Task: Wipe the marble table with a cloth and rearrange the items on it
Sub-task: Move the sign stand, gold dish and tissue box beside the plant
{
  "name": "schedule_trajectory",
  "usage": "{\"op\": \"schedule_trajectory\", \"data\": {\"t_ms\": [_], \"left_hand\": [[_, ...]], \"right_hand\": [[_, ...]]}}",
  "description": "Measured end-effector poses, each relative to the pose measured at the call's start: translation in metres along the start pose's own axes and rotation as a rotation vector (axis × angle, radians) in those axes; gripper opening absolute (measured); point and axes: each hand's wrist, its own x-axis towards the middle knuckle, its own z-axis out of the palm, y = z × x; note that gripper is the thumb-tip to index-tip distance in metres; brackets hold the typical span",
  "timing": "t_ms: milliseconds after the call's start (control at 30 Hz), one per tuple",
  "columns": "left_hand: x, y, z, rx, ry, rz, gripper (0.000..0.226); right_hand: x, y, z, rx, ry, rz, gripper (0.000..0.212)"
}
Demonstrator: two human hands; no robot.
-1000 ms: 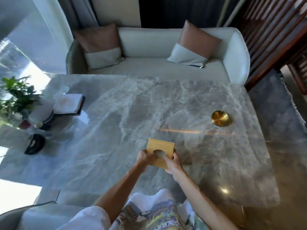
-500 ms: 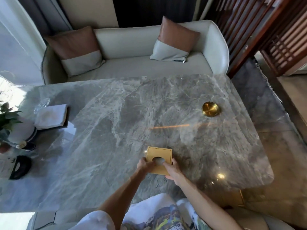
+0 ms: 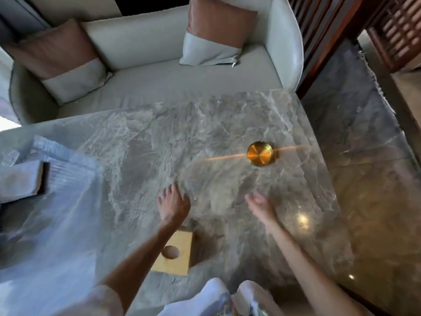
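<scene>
Now our left hand (image 3: 174, 206) reaches out over the marble table (image 3: 141, 156) with its fingers loosely spread and nothing in it, palm down, close to the stone; whether it touches the surface we cannot tell through the blur. Our right hand (image 3: 260, 205) hovers beside it, apart from it, fingers also loose and empty. Behind the left hand, under our left forearm and near the table's close edge, lies the square wooden box (image 3: 176, 256) with a round opening in its lid, flat on the marble. Ahead of the right hand, well apart from it, sits the round gold dish (image 3: 260, 153). Far to the left of the left hand a pale folded cloth (image 3: 19, 181) rests, blurred. Beyond the table stands a pale sofa (image 3: 159, 80) with two cushions.
</scene>
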Motion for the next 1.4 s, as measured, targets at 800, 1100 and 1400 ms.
{"op": "schedule_trajectory", "data": {"t_ms": [800, 1100, 1400], "left_hand": [[0.086, 0.031, -0.010, -1.061, -0.019, -0.174, 0.036], [0.011, -0.219, -0.123, -1.091, 0.137, -0.162, 0.056], [-0.055, -0.416, -0.161, -0.988, 0.348, -0.305, 0.029]], "right_hand": [[0.047, -0.105, 0.126, -0.046, 0.125, -0.124, 0.012], [-0.079, -0.108, 0.326, 0.113, -0.252, -0.122, 0.029], [-0.170, -0.090, 0.498, -0.006, -0.431, -0.121, 0.038]]}}
